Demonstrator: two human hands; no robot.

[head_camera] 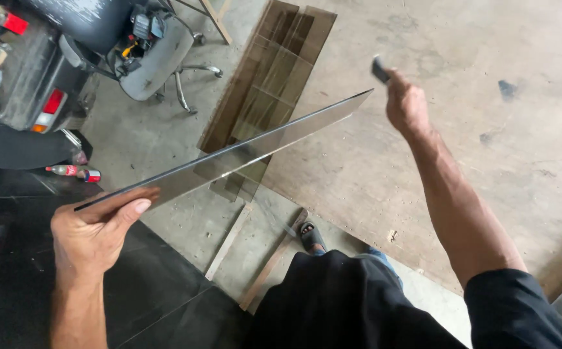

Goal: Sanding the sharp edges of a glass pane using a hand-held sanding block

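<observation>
A wooden bench top (462,129) filled the right side, bare but for dark stains, with tinted glass strips (274,71) lying over its left edge. Left of that edge, on the concrete floor (145,136), lay two wooden slats (229,240), a bottle (71,171) and dark glass sheets (10,258). An office chair (158,55) stood at the floor's far end.

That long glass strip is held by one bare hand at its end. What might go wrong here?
The left hand pinches the glass strip by one end only, so the long unsupported length might dip, slip or snap. Bare fingers sit on its edge, so a cut seems possible. The right hand is raised with a small dark tool near the strip's far tip; a stray knock could chip it. Below are a sandalled foot and stacked glass sheets, where falling pieces might land.
</observation>
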